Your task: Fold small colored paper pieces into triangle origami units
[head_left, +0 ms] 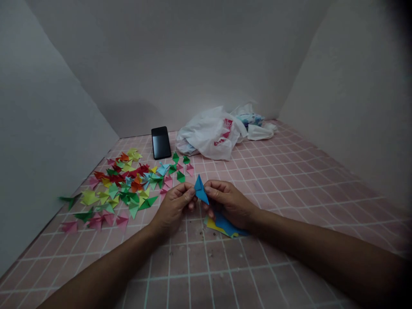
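My left hand [175, 206] and my right hand [227, 201] meet in the middle of a pink tiled floor [289, 189]. Both pinch a small folded blue paper piece [201, 189], which stands up between the fingertips. Under my right hand lies a small stack of flat paper sheets [225, 226], blue on top with yellow and green edges showing. To the left spreads a pile of folded paper triangles [125, 184] in red, green, yellow, pink and light blue.
A black phone [161, 142] lies flat near the back wall. Beside it, to the right, sit crumpled white plastic bags [215, 135]. Grey walls close in on the left, the back and the right.
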`<state>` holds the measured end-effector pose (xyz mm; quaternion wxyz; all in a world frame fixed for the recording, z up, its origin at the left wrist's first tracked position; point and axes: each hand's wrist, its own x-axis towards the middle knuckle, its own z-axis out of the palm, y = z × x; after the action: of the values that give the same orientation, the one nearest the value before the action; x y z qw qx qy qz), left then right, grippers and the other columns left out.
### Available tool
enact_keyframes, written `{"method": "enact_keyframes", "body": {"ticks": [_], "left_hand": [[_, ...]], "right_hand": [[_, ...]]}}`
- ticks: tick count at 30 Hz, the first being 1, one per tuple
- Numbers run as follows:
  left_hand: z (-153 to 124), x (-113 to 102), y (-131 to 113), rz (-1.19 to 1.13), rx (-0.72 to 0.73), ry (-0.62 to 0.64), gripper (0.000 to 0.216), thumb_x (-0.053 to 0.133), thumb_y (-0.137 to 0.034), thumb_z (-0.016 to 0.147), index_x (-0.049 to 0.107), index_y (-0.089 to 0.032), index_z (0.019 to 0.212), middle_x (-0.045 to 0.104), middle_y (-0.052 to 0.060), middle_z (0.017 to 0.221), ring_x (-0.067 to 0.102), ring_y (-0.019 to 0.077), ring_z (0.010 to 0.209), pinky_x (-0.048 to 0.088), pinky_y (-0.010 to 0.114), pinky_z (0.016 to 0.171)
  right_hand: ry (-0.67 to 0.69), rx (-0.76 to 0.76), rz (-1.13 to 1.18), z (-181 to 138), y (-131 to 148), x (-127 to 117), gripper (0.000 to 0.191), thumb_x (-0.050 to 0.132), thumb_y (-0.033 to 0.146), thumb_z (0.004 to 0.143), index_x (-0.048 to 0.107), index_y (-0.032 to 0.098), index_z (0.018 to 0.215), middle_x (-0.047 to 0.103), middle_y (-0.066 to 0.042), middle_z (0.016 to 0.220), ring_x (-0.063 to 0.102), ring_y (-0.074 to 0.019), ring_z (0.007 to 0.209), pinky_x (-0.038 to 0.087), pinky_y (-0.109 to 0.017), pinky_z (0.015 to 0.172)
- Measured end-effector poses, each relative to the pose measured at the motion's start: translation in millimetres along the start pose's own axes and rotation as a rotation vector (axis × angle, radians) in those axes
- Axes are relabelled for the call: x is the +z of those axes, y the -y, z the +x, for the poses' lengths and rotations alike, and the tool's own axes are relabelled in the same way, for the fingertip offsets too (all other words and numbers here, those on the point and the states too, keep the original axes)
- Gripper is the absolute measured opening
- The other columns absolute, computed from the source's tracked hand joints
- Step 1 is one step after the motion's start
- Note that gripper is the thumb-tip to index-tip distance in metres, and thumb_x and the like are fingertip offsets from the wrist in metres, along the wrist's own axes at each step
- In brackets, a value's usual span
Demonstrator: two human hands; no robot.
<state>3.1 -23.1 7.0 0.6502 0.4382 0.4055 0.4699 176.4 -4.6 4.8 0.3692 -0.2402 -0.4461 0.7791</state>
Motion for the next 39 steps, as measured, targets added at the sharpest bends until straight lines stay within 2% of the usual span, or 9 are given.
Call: {"method": "enact_keyframes", "body": {"ticks": [7,13,17,23,25,28,32,35,39], "left_hand": [[1.3,-0.9,-0.2,0.029,0.026,-0.011,0.03,0.072,-0.044,0.081,0.06,-0.017,0.076,0.051,-0.005,0.056,0.046,0.0106,0.054,0.037,0.024,0.059],[-1.2,-1.9,-5.7,0.379,0.186,-0.1,0.024,0.067,-0.039,0.084,0.061,-0.017,0.075,0.053,-0.004,0.062,0.045,0.0103,0.054,0.035,0.023,0.054],[-2.3,-2.4,-6.4,0.524,0.256,-0.102,0.019,0.065,-0.035,0.084,0.064,-0.018,0.076,0.055,-0.002,0.065,0.048,0.0121,0.057,0.038,0.023,0.055],[-5.4,-0.5,-7.6,0.609,0.333,-0.095,0.015,0.065,-0.028,0.084,0.067,-0.018,0.074,0.059,0.0,0.067,0.054,0.0136,0.061,0.04,0.024,0.059],[-7.0,1.2,-7.0,0.555,0.306,-0.081,0.015,0.065,-0.028,0.085,0.067,-0.018,0.074,0.061,0.0,0.066,0.055,0.0136,0.06,0.042,0.025,0.059],[-8.6,4.5,-3.3,0.34,0.178,-0.063,0.018,0.067,-0.034,0.085,0.066,-0.017,0.078,0.064,0.0,0.066,0.059,0.0136,0.062,0.047,0.025,0.062],[-9.2,8.7,4.5,0.078,0.005,-0.062,0.028,0.07,-0.044,0.083,0.067,-0.015,0.081,0.065,0.001,0.073,0.061,0.0135,0.068,0.051,0.027,0.07],[-10.3,11.0,7.7,-0.008,-0.046,-0.062,0.029,0.072,-0.043,0.082,0.067,-0.015,0.081,0.064,0.002,0.075,0.06,0.0134,0.069,0.052,0.028,0.071],[-12.2,13.8,5.5,-0.061,-0.072,-0.09,0.025,0.077,-0.038,0.078,0.069,-0.015,0.082,0.065,0.002,0.077,0.061,0.0127,0.069,0.052,0.027,0.071]], "right_hand": [[-0.014,-0.009,-0.065,-0.1,0.3,-0.9,0.029,0.067,0.043,0.084,0.058,0.017,0.08,0.062,0.002,0.065,0.057,-0.0085,0.047,0.043,-0.021,0.046],[-0.147,-0.031,-0.299,-2.6,6.6,4.4,0.015,0.062,0.03,0.083,0.057,0.017,0.078,0.057,0.004,0.064,0.053,-0.0083,0.049,0.042,-0.022,0.049],[-0.16,-0.085,-0.411,-3.0,9.1,8.2,0.007,0.059,0.023,0.079,0.056,0.018,0.075,0.054,0.004,0.064,0.05,-0.0089,0.053,0.041,-0.022,0.052],[-0.184,-0.191,-0.677,-4.2,4.4,4.8,0.014,0.056,0.019,0.081,0.051,0.02,0.068,0.052,0.004,0.059,0.046,-0.0098,0.052,0.035,-0.023,0.051],[-0.201,-0.255,-0.773,-5.5,2.7,3.2,0.012,0.054,0.016,0.082,0.052,0.02,0.07,0.052,0.004,0.06,0.045,-0.0102,0.053,0.035,-0.023,0.052],[-0.222,-0.411,-0.973,-8.0,1.2,1.8,0.012,0.051,0.011,0.08,0.052,0.02,0.073,0.054,0.003,0.062,0.048,-0.0115,0.056,0.036,-0.025,0.055],[-0.151,-0.624,-1.259,-10.0,-1.0,-0.8,0.014,0.048,0.009,0.081,0.055,0.02,0.083,0.061,-0.002,0.073,0.055,-0.0151,0.065,0.039,-0.028,0.061],[-0.106,-0.696,-1.384,-10.3,-3.0,-3.3,0.014,0.045,0.009,0.085,0.055,0.02,0.085,0.063,-0.004,0.074,0.056,-0.0167,0.067,0.04,-0.03,0.062],[-0.119,-0.756,-1.418,-10.3,-4.9,-4.1,0.012,0.047,0.009,0.088,0.053,0.02,0.085,0.061,-0.003,0.073,0.054,-0.0162,0.066,0.04,-0.029,0.061]]}}
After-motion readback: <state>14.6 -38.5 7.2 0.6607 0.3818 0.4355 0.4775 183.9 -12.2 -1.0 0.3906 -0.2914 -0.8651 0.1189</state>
